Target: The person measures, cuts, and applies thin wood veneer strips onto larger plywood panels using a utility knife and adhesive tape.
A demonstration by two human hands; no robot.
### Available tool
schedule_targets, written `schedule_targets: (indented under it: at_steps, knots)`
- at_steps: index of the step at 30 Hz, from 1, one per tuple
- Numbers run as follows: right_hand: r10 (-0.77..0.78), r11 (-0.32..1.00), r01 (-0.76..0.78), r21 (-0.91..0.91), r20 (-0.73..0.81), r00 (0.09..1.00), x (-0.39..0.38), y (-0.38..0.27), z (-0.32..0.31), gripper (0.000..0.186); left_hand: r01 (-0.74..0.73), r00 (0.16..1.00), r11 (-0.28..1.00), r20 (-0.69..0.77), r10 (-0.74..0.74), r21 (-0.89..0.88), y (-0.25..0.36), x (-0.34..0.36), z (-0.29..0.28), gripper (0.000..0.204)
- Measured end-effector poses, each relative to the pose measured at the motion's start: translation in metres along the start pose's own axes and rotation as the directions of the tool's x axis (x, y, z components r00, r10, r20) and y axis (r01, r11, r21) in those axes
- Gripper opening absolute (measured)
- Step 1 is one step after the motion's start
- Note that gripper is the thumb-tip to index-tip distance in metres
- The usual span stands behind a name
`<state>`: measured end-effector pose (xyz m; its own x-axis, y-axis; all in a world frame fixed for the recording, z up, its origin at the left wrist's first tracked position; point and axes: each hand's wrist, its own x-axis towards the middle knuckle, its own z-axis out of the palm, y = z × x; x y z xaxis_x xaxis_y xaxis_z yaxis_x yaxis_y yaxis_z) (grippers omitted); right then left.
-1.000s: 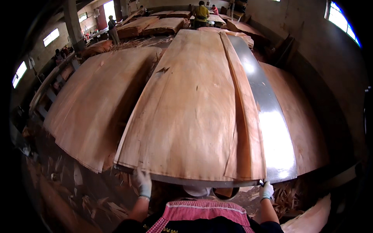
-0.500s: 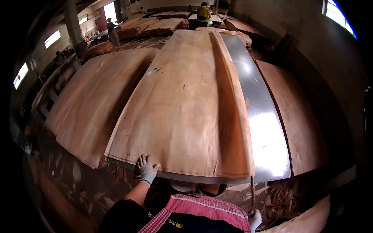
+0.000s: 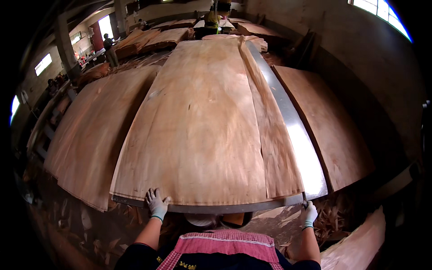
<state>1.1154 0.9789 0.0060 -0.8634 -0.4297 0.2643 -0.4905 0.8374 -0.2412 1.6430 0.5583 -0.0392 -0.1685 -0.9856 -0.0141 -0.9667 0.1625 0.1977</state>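
While left hand (image 3: 157, 205) lies fingers spread at wood sheet (image 3: 202, 126) edge, right hand (image 3: 309, 214) grips dark tool (image 3: 304, 197).
Grey metal surface (image 3: 306, 155) beneath; wood stacks (image 3: 96, 135) flanking; shadowed wall (image 3: 355, 58) right.

Your hall is dim, with daylight entering through the high window (image 3: 382, 12) on the right and the bright opening (image 3: 105, 27) at far left. The veneer sheet (image 3: 198, 130) before you takes soft light; glare whitens the metal surface (image 3: 307, 157) to its right. Shadow darkens the right side. Your fisheye bends edges toward a black rim; far details seem soft, perhaps blurred
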Motion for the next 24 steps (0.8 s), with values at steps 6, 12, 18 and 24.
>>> schedule_targets:
  at_steps: [6,12,18,24]
  knots:
    - [0.034,0.996,-0.036,-0.076,-0.024,0.999,0.014,0.028,-0.01,0.021,-0.011,1.0,1.0,-0.011,0.011,-0.023,0.001,0.002,0.003,0.079]
    - [0.066,0.991,-0.085,-0.105,-0.172,0.983,-0.037,0.119,-0.068,0.02,0.005,1.0,1.0,0.01,-0.005,-0.024,-0.001,0.003,0.0,0.079]
    - [0.048,0.987,-0.073,-0.14,-0.178,0.983,-0.083,0.135,-0.125,0.016,0.009,1.0,1.0,0.008,-0.009,-0.023,0.0,0.004,-0.002,0.078]
    - [0.024,0.986,-0.059,-0.159,-0.213,0.977,-0.107,0.142,-0.145,0.013,0.029,0.997,0.999,0.066,-0.027,-0.042,0.005,0.007,-0.003,0.078]
